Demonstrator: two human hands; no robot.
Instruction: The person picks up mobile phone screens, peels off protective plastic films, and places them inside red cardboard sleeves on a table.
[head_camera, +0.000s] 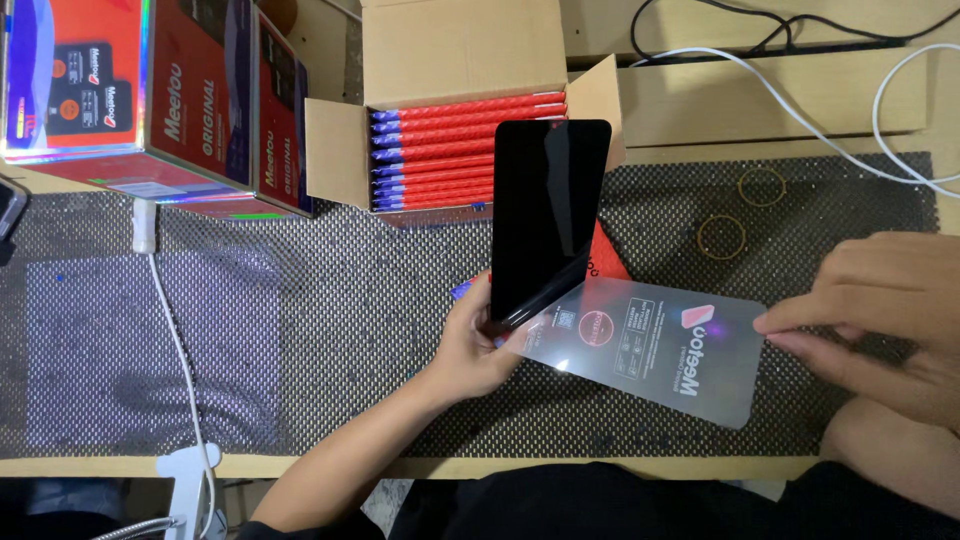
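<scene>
Head view: the left hand (478, 345) grips the lower end of a black phone screen (547, 215), fingers closed around it, holding it tilted up over the mesh mat (330, 330). The right hand (885, 320) pinches the far edge of a clear protective film (650, 345) between thumb and fingers; the film's other end meets the screen's base. Just behind the screen stands an open cardboard box (455, 60) of red packets. Right of the screen lie two rubber bands (722, 237) on the desk (780, 100).

Wooden bench (700, 100) with black mesh mat (350, 300), cardboard box (460, 60).
</scene>
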